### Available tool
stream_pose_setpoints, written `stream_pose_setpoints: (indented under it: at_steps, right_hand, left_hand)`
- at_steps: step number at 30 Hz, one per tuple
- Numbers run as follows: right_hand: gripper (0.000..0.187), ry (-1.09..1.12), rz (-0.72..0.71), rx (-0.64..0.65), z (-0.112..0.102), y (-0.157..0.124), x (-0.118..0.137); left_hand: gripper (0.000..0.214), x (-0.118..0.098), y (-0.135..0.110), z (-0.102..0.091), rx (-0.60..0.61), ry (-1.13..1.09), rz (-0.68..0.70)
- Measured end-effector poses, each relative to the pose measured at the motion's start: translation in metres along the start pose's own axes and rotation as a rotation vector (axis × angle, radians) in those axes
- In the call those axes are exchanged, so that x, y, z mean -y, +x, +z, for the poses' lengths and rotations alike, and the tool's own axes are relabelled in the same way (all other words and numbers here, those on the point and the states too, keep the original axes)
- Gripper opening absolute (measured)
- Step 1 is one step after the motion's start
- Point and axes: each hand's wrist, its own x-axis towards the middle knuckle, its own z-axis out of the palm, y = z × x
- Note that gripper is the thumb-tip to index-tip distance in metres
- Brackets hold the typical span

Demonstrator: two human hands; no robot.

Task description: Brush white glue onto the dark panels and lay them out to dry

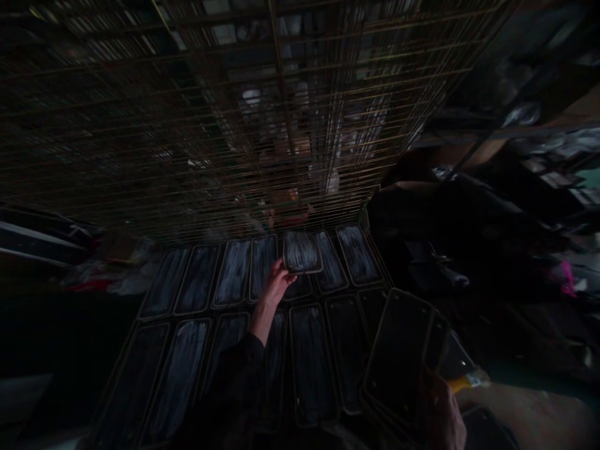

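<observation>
My left hand (276, 286) reaches forward and grips the near edge of a dark rectangular panel with rounded corners (302, 251). Whitish brush streaks cover this panel, which is tilted up over the far row. At the lower right, my right hand (444, 412) is closed around a paintbrush (462, 383) with a yellow handle, its bristle end pointing right. Against the same hand lies a stack of dark, unstreaked panels (398, 353) with small bright dots near their corners; shadow hides how the fingers meet the stack.
Two rows of similar panels lie on a rack, many with whitish streaks, such as one streaked panel (233, 272). Behind them rises a tall stack of wire racks (290, 137). Dim clutter, with a pink item (567, 278), fills the right side. Bags (131, 275) sit at left.
</observation>
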Motion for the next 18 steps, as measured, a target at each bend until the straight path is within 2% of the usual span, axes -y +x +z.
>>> stream_pose_setpoints:
  at_steps: [4,8,14,18]
  right_hand:
    - [0.059,-0.034,0.039,0.017,-0.001,-0.001,0.002]
    - [0.061,-0.050,0.037,0.007,-0.001,0.000,0.005]
    - [0.059,-0.053,0.017,-0.002,0.001,0.000,0.002]
    - [0.055,-0.071,0.002,0.010,-0.003,-0.002,0.008]
  left_hand:
    - [0.037,0.042,-0.010,-0.024,-0.209,-0.062,-0.151]
    - [0.032,0.075,-0.023,-0.032,-0.333,-0.081,-0.099]
    - [0.028,0.094,-0.023,-0.026,-0.458,-0.061,-0.045]
    - [0.025,0.105,-0.018,-0.025,-0.626,0.029,-0.084]
